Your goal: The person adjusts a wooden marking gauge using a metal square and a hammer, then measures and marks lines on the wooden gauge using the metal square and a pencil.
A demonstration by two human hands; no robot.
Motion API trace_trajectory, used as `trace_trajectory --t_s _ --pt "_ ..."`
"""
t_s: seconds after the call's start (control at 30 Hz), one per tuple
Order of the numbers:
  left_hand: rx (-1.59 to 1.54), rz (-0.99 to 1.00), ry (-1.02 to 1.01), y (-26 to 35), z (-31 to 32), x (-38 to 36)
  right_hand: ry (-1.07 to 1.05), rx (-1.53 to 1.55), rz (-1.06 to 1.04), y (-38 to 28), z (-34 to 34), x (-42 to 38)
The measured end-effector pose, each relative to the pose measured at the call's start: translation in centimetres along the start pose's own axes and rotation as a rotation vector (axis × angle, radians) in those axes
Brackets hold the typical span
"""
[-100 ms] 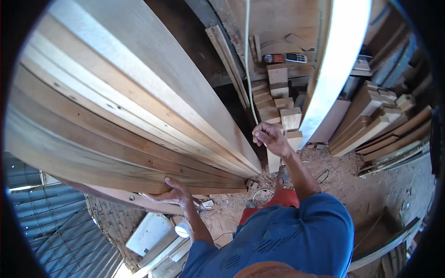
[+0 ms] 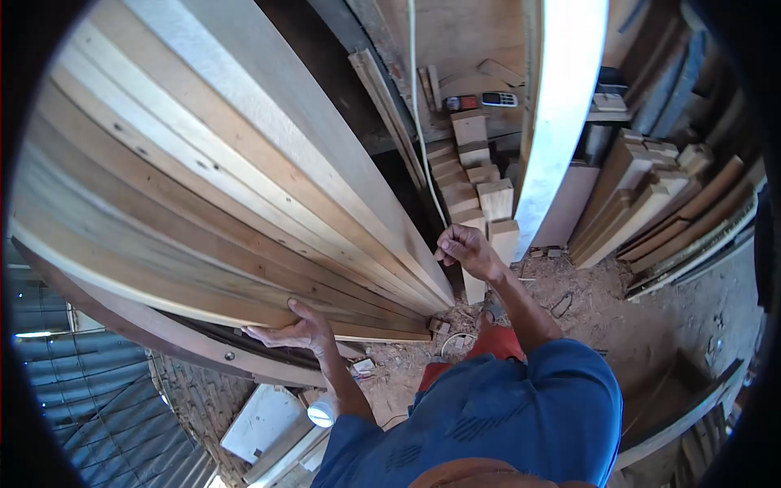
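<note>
Several long wooden boards [image 2: 244,163] stand side by side, leaning up toward the left of the view. At the edge of the nearest board is my left hand [image 2: 297,329], its thumb raised over the face and its fingers underneath, so the hand grips the board. My right hand [image 2: 468,250] is raised to the right of the boards with its fingers curled; what they hold, if anything, cannot be made out. A thin pale cable [image 2: 416,106] hangs down behind that hand.
Stacked wood blocks [image 2: 495,199] stand beyond my right hand, beside a bright upright board [image 2: 561,122]. A phone [image 2: 499,99] lies at the back. More timber [image 2: 630,203] leans at the right. A white container [image 2: 322,411] is below my left hand.
The view has shifted slightly. The nearest board has separated from the darker curved piece at its left, and my left hand is now closer around its edge.
</note>
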State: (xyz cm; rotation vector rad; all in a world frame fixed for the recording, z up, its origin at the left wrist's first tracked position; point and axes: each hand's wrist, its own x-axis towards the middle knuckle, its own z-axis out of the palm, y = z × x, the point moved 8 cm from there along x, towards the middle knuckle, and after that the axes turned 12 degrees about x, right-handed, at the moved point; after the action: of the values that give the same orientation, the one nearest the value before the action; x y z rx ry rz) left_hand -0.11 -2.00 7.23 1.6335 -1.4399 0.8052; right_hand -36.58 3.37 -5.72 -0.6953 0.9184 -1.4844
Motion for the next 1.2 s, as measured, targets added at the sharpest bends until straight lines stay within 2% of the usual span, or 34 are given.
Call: trace_trajectory --t_s 0.1,0.17,0.23,0.33,0.4,0.47,0.57,0.7,0.8,0.9,1.0,1.2 --pt "-0.024 0.059 -0.011 -1.2 -1.3 0.6 0.062 0.055 0.005 1.0 2.5 -5.9" --pt "-0.129 0.094 -0.009 -1.4 -2.1 0.4 0.091 0.074 -0.105 2.2 3.0 -8.4" --pt "-0.333 0.097 -0.140 -2.4 -3.7 -0.2 0.116 0.129 -0.173 3.4 4.1 -10.9" --pt "-0.674 0.162 -0.301 -3.7 -6.2 -4.5 0.253 0.393 -0.158 5.3 5.7 -15.2" --pt "-0.896 0.081 -0.634 -2.3 -9.5 -8.5 0.237 0.605 -0.112 7.1 7.6 -17.4" --pt "-1.034 0.090 -0.788 -2.1 -11.8 -12.8 0.194 0.604 -0.087 8.6 9.8 -19.5" --pt "-1.016 0.111 -0.869 -2.4 -16.6 -14.8 0.225 0.570 -0.053 10.4 13.2 -22.8" --pt "-1.044 0.061 -0.891 -5.1 -19.7 -14.9 0.179 0.558 0.031 12.6 18.0 -26.4" --pt "-1.037 0.081 -0.896 -7.1 -21.2 -15.5 0.075 0.592 0.015 14.6 20.3 -28.1" --pt "-1.072 0.091 -0.919 -8.5 -22.7 -16.3 0.073 0.539 0.000 15.6 22.3 -30.0" --pt "-1.042 0.102 -0.921 -9.9 -23.7 -16.9 0.091 0.500 0.030 17.2 23.0 -31.1" --pt "-1.023 0.105 -0.925 -12.0 -23.4 -18.1 0.067 0.243 -0.047 18.6 23.3 -32.3"
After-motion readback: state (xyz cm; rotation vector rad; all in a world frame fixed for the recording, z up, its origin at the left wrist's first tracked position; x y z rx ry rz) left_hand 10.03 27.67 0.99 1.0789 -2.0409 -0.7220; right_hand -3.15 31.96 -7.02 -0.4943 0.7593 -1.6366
